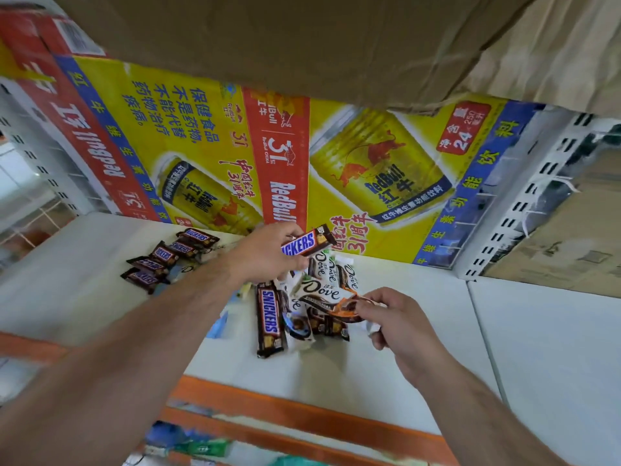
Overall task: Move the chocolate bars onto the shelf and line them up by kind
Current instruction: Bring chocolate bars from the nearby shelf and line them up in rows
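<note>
Mid-sort, with left grip (265,253) clamped on a Snickers bar (307,243) just above the mixed pile (272,317), right grip (400,317) pinching a Dove bar (331,294) at the pile's right edge; next, lay it squarely into the Snickers row (164,255) left of the pile.

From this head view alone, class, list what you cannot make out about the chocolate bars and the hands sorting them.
All in the head view.
Mixed pile: count hidden, wrappers overlap.
Snickers bar: one end covered by the left hand gripping it.
Orange-brown wrapper: kind unclear, the right hand pinches over its end.
Goods below the shelf: blurred, cut by the bottom edge.
</note>
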